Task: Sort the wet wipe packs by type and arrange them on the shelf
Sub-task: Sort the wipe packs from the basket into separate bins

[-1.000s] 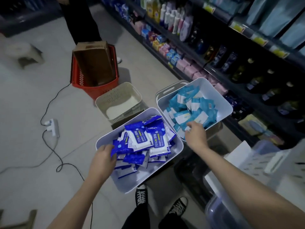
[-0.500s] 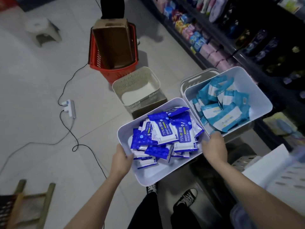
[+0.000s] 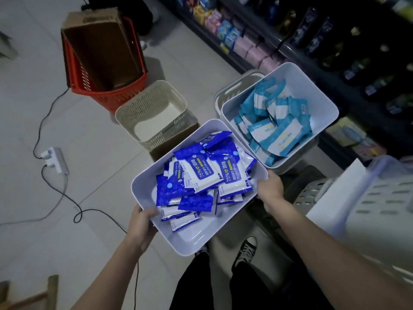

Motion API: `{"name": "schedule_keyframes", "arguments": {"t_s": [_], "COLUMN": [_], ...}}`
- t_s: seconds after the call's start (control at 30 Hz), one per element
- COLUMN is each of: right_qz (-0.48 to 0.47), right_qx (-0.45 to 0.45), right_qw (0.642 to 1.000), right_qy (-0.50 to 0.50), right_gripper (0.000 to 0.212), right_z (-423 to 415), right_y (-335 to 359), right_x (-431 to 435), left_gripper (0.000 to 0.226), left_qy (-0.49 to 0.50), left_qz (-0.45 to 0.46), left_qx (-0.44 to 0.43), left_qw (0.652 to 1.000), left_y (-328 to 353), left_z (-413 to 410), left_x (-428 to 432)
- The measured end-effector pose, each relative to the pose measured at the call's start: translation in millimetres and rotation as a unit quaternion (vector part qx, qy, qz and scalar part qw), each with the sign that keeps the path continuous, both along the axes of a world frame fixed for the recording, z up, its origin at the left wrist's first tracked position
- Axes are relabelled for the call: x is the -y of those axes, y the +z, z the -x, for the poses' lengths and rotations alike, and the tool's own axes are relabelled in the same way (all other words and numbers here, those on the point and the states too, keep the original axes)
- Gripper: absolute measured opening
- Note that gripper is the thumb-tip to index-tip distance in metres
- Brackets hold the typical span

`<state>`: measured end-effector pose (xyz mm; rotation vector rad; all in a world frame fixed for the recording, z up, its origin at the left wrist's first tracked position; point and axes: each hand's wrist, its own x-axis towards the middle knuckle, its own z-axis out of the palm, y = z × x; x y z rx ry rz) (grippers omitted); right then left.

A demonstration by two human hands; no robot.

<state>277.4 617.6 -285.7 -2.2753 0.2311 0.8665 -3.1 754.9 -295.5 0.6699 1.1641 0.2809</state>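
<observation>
A white bin (image 3: 196,239) full of several dark blue alcohol wipe packs (image 3: 201,175) is lifted in front of me. My left hand (image 3: 140,224) grips its near left rim, thumb inside. My right hand (image 3: 269,189) grips the right rim. Behind it to the right, a second white bin (image 3: 321,101) holds several light blue and white wipe packs (image 3: 272,124). The store shelf (image 3: 335,70) runs along the right side, stocked with bottles and packets.
A beige perforated basket (image 3: 152,106) sits on the floor beyond the bin. A red shopping basket (image 3: 107,90) holds a cardboard box (image 3: 100,48). A power strip (image 3: 55,159) and cable lie left. Pale crates (image 3: 368,204) stand at right. My shoes (image 3: 245,249) are below.
My right hand left the light blue packs and took the dark blue bin's right rim. Both hands have lifted that bin closer to me.
</observation>
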Motion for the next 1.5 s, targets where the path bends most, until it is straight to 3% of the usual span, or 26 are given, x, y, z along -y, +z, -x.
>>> {"name": "schedule_keyframes", "arguments": {"t_s": [0.13,0.23,0.33,0.43,0.67,0.93,1.2,1.33,1.5], "right_qz": [-0.034,-0.017,-0.006,-0.009,-0.015,0.004,0.018,-0.022,-0.005], "right_qx": [-0.034,-0.016,-0.009,0.011,0.091,0.188,0.275,0.294,0.319], "right_qw": [0.999,0.999,0.998,0.996,0.986,0.969,0.959,0.955,0.94], "right_qy": [0.007,0.037,0.062,0.085,0.14,0.159,0.061,-0.031,-0.121], "right_gripper": [0.028,0.02,0.027,0.019,0.013,0.012,0.03,0.021,0.023], "right_z": [-3.2,5.3,17.5,27.1,49.9,79.0,123.8,149.5,185.5], "right_y": [2.7,3.3,7.6,17.8,85.0,166.8,235.1,261.0,303.2], "right_x": [-0.8,5.1,10.9,18.9,42.4,95.0,141.0,170.9,225.1], "left_gripper": [0.05,0.045,0.058,0.062,0.056,0.038,0.058,0.044,0.056], "left_qy": [-0.013,-0.02,-0.041,-0.041,-0.027,-0.082,-0.182,-0.242,-0.313], "left_qz": [0.002,-0.008,-0.025,-0.045,-0.108,-0.173,-0.237,-0.208,-0.221], "left_qx": [-0.011,-0.031,-0.041,-0.046,-0.046,-0.006,0.058,0.081,0.119], "left_qw": [1.0,0.999,0.998,0.997,0.993,0.981,0.952,0.944,0.916], "left_y": [-1.5,5.3,18.7,37.4,106.1,185.5,249.4,282.4,318.4], "left_z": [8.1,15.3,25.5,35.7,52.0,52.6,48.3,45.8,31.0], "left_x": [-2.3,-7.5,-8.6,-3.4,19.8,38.1,28.0,31.5,54.8]}}
